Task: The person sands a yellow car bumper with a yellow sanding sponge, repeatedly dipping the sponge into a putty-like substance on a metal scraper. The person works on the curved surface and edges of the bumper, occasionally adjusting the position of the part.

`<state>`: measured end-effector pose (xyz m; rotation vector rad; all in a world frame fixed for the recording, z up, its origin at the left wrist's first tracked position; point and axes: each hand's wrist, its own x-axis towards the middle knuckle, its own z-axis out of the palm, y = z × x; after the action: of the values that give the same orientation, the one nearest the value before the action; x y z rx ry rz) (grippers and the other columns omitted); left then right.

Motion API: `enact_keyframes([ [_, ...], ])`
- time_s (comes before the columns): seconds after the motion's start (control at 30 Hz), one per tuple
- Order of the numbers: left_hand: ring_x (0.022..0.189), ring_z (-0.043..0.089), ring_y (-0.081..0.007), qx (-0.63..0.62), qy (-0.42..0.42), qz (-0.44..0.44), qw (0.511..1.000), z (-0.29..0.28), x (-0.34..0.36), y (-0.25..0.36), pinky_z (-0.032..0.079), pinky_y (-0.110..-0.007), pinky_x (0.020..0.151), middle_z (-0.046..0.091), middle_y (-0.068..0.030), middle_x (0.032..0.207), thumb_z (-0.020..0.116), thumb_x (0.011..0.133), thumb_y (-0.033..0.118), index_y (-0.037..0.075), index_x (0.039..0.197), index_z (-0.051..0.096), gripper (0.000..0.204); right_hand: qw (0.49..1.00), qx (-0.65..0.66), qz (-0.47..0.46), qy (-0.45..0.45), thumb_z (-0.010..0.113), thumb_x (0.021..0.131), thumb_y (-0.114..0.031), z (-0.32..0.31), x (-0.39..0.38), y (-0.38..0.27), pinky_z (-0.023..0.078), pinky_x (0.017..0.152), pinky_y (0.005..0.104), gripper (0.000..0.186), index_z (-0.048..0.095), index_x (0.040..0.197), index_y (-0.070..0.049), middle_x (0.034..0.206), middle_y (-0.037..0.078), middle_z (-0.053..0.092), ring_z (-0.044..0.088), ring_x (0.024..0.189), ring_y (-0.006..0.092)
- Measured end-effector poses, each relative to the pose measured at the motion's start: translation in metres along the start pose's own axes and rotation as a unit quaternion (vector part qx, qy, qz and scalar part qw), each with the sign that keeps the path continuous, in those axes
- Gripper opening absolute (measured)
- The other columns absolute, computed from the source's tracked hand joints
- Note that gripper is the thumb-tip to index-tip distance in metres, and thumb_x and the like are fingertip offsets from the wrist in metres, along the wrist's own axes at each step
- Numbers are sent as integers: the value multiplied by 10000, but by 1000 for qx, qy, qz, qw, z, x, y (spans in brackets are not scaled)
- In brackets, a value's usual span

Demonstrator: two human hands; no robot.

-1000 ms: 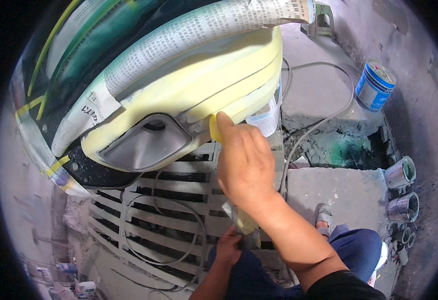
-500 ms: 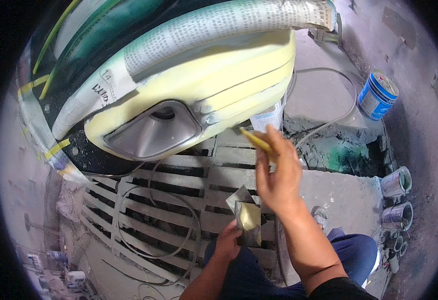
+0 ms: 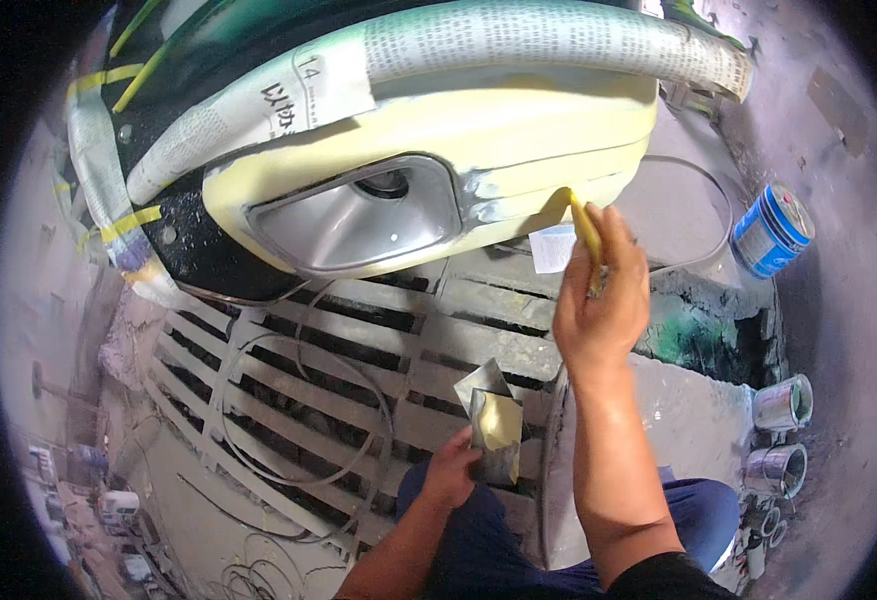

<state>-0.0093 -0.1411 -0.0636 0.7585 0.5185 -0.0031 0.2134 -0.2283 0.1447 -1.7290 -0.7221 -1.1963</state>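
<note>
In front of me is a curved vehicle panel, largely coated in pale yellow filler, with grooves along its right part. Grey smudges mark it beside a metal-lined oval opening. My right hand grips a thin yellow spreader, its tip at the panel's lower right edge. Whether the tip presses on the surface, I cannot tell. Low in the middle, my left hand holds flat metal filler plates bearing a lump of pale yellow filler. Its fingertips are partly hidden behind the plates.
A newspaper-wrapped roll runs above the panel. Slatted floor grating with a looped hose lies below. At the right stand a blue tin and open metal cans. White paper shows under the panel.
My right hand has moved up with the spreader, bringing its tip to the panel's lower edge. The view has shifted, so the panel sits farther right. My left hand keeps the plates low.
</note>
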Motion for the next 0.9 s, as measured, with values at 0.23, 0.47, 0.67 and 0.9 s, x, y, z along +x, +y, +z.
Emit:
enact_keyframes([
  [0.23, 1125, 551, -233, -26, 46, -25, 998, -1, -2, 3, 428, -361, 964, 572, -96, 1240, 453, 857, -68, 28, 1331, 488, 486, 993, 64, -76, -68, 640, 686, 61, 27, -36, -27, 509, 791, 361, 485, 608, 1162, -25, 1122, 114, 654, 637, 919, 269],
  [0.47, 1106, 558, -228, -50, 21, -16, 998, -7, -5, 1, 429, -351, 958, 584, -102, 1221, 449, 848, -85, 22, 1319, 497, 486, 979, 74, -101, -163, 657, 688, -20, 32, -51, -40, 482, 789, 352, 454, 619, 1139, -48, 1164, 97, 643, 622, 970, 230],
  [0.67, 1099, 563, -223, 96, 43, 128, 986, -11, -7, 3, 435, -342, 949, 582, -92, 1229, 451, 850, -82, 11, 1312, 505, 475, 952, 213, -22, -217, 625, 705, 102, 6, -66, -40, 503, 806, 379, 545, 549, 1229, -27, 1119, 116, 662, 637, 943, 286],
  [0.9, 1130, 546, -187, 32, 74, 202, 976, 25, -16, 54, 413, -317, 969, 572, -124, 1246, 492, 860, -63, -66, 1330, 445, 473, 930, 196, 68, -302, 616, 736, 90, -43, -68, 0, 496, 836, 393, 463, 566, 1182, -23, 1093, 122, 664, 616, 959, 324],
])
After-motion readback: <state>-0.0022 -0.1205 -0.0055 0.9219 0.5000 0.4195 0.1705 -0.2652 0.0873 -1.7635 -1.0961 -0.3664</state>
